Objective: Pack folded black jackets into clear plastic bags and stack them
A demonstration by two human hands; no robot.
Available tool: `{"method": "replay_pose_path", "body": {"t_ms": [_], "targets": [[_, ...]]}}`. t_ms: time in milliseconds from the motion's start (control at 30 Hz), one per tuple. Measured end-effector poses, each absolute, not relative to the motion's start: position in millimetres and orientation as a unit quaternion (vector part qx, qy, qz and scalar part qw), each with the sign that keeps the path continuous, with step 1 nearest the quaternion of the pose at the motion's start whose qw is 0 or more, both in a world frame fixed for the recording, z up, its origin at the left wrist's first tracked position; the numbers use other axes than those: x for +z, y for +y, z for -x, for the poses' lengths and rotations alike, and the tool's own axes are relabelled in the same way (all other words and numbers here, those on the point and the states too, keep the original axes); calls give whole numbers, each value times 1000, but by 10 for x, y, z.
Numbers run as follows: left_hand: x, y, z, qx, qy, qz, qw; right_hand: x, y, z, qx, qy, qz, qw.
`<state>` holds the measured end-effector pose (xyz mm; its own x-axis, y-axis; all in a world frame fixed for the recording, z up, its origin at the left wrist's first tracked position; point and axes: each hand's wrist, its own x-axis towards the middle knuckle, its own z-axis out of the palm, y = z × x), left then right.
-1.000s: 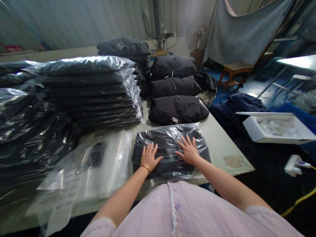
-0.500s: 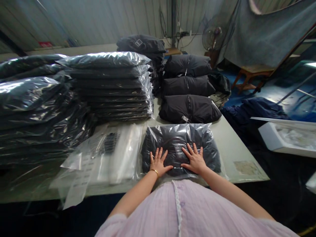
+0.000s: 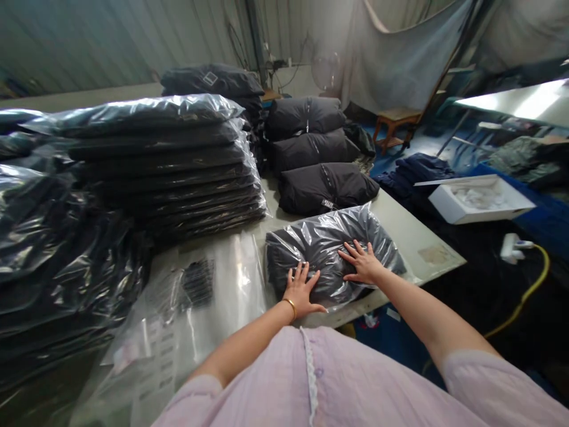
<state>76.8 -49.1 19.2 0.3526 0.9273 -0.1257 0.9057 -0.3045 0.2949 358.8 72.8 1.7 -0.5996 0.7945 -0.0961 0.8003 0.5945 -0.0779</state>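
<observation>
A dark folded garment in a clear plastic bag (image 3: pixel 329 237) lies on the table (image 3: pixel 400 225) in front of me. My left hand (image 3: pixel 302 292), with a gold bangle at the wrist, rests on its near left part, fingers spread. My right hand (image 3: pixel 362 264) lies flat on the right half, fingers apart. Neither hand grips anything. Just behind the bag is a stack of dark rolled garments without bags (image 3: pixel 329 185). Flat empty clear bags (image 3: pixel 222 284) lie to the left of the bagged garment.
Tall stacks of bagged dark garments (image 3: pixel 164 160) stand at the left. Beyond the table's right edge are a white open box (image 3: pixel 480 198), dark blue cloth (image 3: pixel 418 169), a yellow cable (image 3: pixel 540 279) and a wooden stool (image 3: pixel 395 121).
The view has turned to the right, showing more of the right side. Both hands stay spread on the bagged garment, which now sits at a slant in view.
</observation>
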Motion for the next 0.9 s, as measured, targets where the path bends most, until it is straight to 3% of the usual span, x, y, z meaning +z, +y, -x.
{"method": "replay_pose_path", "body": {"t_ms": [100,267,367,467,600,733,900], "targets": [[228,-544,-752,71,493,-856,138,148,606,-3481,-82,863,-499,5],[223,-512,-854,86,427,-891,127,287,172,-3333,-91,792,-571,-196],[259,-413,-915,90,433,-886,138,328,-122,-3331,-97,763,-579,-270],[323,-283,-949,130,490,-839,198,341,-346,-3379,-95,794,-536,-270],[422,-28,-925,278,602,-697,271,278,-461,-3403,-96,861,-439,-237],[574,312,-787,358,672,-620,192,171,-315,-3323,-114,877,-405,-230],[734,568,-653,310,730,-597,123,124,124,-3151,-115,801,-541,-228]]}}
